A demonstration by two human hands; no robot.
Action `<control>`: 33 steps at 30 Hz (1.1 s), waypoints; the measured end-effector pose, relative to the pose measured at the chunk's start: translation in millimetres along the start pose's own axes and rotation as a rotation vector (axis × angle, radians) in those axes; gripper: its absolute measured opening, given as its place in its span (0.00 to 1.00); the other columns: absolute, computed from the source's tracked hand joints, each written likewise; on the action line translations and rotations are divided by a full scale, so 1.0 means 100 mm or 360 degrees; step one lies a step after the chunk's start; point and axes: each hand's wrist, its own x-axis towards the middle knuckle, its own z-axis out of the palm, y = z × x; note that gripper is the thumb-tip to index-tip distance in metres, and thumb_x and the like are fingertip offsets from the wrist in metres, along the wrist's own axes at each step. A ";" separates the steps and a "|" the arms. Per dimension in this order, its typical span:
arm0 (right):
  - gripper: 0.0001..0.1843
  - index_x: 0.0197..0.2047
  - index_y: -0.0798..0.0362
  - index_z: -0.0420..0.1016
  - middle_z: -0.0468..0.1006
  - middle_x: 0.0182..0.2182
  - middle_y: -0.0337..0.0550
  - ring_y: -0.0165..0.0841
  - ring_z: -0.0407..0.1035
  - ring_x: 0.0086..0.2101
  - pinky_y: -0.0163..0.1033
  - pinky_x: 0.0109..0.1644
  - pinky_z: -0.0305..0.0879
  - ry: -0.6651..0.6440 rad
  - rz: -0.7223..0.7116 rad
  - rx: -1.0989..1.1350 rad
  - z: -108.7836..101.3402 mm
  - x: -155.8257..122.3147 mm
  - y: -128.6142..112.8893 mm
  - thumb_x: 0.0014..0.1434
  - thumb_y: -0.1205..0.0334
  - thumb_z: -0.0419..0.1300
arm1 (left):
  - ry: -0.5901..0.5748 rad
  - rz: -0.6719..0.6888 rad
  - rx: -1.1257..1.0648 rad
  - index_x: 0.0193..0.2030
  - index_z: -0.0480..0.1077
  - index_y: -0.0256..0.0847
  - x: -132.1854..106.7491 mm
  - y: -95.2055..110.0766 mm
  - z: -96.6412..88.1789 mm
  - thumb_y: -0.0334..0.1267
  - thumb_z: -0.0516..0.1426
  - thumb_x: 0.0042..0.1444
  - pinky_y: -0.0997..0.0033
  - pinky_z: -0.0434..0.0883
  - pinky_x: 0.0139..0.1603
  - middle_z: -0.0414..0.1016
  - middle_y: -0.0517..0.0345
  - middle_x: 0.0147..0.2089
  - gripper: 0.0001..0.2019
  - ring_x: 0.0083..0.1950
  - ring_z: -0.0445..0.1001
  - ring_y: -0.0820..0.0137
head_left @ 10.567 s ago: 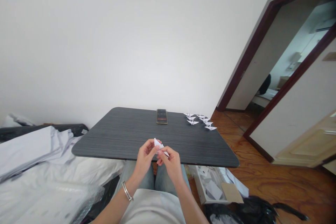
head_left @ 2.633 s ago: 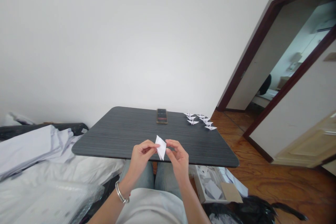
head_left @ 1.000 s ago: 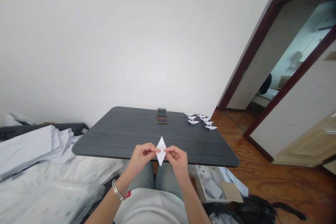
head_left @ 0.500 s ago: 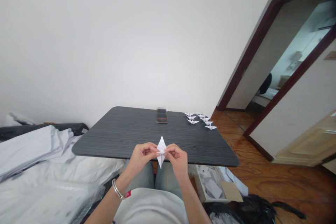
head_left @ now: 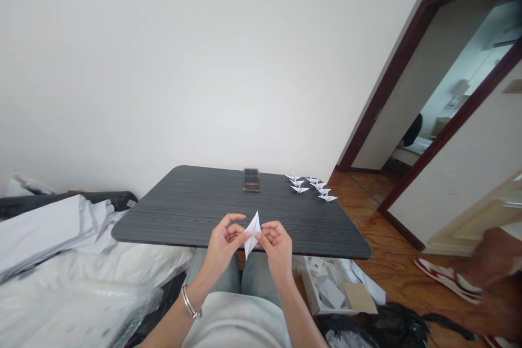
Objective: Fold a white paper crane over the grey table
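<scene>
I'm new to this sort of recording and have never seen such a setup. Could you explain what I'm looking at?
Of course. There is no machine here: a person works with two bare hands. The view comes from one camera worn on their head, looking forward and down, so you see roughly what they see.

The left hand, with a bracelet at its wrist, and the right hand hold a folded white paper between them at the near edge of a dark table. Both thumbs are on it.

On the table, a phone-like device lies near the wall. To its right stand small white paper birds. At the picture's lower right, someone else's shoe shows on the floor.
</scene>
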 end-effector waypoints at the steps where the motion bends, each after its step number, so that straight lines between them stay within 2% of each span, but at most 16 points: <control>1: 0.13 0.32 0.54 0.65 0.71 0.19 0.33 0.26 0.66 0.19 0.30 0.23 0.64 -0.0008 -0.0011 -0.0008 0.01 -0.01 0.00 0.44 0.64 0.65 | 0.0015 0.0010 0.0017 0.42 0.61 0.37 0.00 0.00 0.00 0.34 0.62 0.44 0.78 0.65 0.27 0.69 0.67 0.20 0.19 0.22 0.67 0.77; 8: 0.15 0.37 0.53 0.63 0.67 0.17 0.30 0.26 0.64 0.19 0.30 0.23 0.62 -0.0032 -0.0081 -0.0072 0.05 -0.04 -0.01 0.47 0.61 0.63 | 0.0095 0.0068 0.0123 0.42 0.62 0.36 -0.03 -0.05 0.01 0.36 0.60 0.46 0.79 0.61 0.25 0.64 0.69 0.19 0.17 0.21 0.62 0.78; 12: 0.16 0.38 0.54 0.65 0.68 0.18 0.32 0.26 0.64 0.19 0.31 0.23 0.62 -0.0039 -0.0025 -0.0099 0.04 -0.02 0.02 0.47 0.59 0.62 | 0.0136 0.0113 0.0140 0.42 0.62 0.37 -0.03 -0.07 0.01 0.37 0.60 0.46 0.78 0.62 0.26 0.64 0.69 0.20 0.16 0.22 0.63 0.77; 16: 0.12 0.27 0.56 0.67 0.69 0.16 0.35 0.25 0.61 0.17 0.28 0.19 0.55 -0.0149 0.0121 -0.0235 0.01 -0.01 0.08 0.48 0.56 0.61 | 0.0197 0.0107 0.0180 0.40 0.64 0.36 -0.02 -0.06 0.00 0.38 0.60 0.46 0.78 0.61 0.25 0.65 0.67 0.20 0.15 0.22 0.64 0.76; 19: 0.14 0.23 0.55 0.66 0.65 0.12 0.32 0.22 0.54 0.13 0.28 0.17 0.48 -0.0182 0.0088 -0.0311 -0.01 -0.02 0.10 0.51 0.54 0.58 | 0.0180 0.0062 0.0180 0.39 0.66 0.36 -0.02 -0.06 -0.01 0.39 0.60 0.45 0.78 0.62 0.25 0.66 0.66 0.20 0.15 0.22 0.65 0.76; 21: 0.14 0.23 0.55 0.65 0.63 0.12 0.31 0.22 0.52 0.13 0.28 0.17 0.46 -0.0173 0.0029 -0.0322 -0.02 -0.03 0.09 0.52 0.54 0.57 | 0.0157 0.0017 0.0173 0.39 0.68 0.35 -0.02 -0.05 -0.01 0.40 0.60 0.45 0.78 0.61 0.24 0.66 0.65 0.20 0.14 0.22 0.64 0.76; 27: 0.15 0.22 0.54 0.64 0.61 0.12 0.30 0.22 0.52 0.14 0.29 0.18 0.49 -0.0300 -0.0004 -0.0363 -0.03 -0.05 0.02 0.54 0.55 0.56 | 0.0066 -0.0079 0.0202 0.28 0.71 0.33 0.01 -0.01 -0.01 0.42 0.58 0.47 0.79 0.57 0.22 0.68 0.61 0.21 0.12 0.21 0.60 0.78; 30: 0.14 0.22 0.54 0.64 0.62 0.12 0.31 0.23 0.55 0.15 0.29 0.18 0.51 -0.0381 -0.0005 -0.0410 -0.04 -0.06 0.00 0.54 0.56 0.56 | 0.0046 -0.0083 0.0233 0.23 0.69 0.34 0.03 0.00 -0.04 0.43 0.60 0.45 0.79 0.56 0.21 0.66 0.63 0.19 0.12 0.20 0.59 0.78; 33: 0.13 0.21 0.55 0.65 0.62 0.13 0.32 0.24 0.56 0.15 0.29 0.19 0.52 -0.0343 -0.0037 -0.0447 -0.03 -0.06 0.00 0.53 0.57 0.57 | 0.0076 -0.0058 0.0254 0.19 0.66 0.35 0.03 0.00 -0.05 0.43 0.61 0.43 0.79 0.58 0.22 0.65 0.64 0.17 0.13 0.20 0.60 0.78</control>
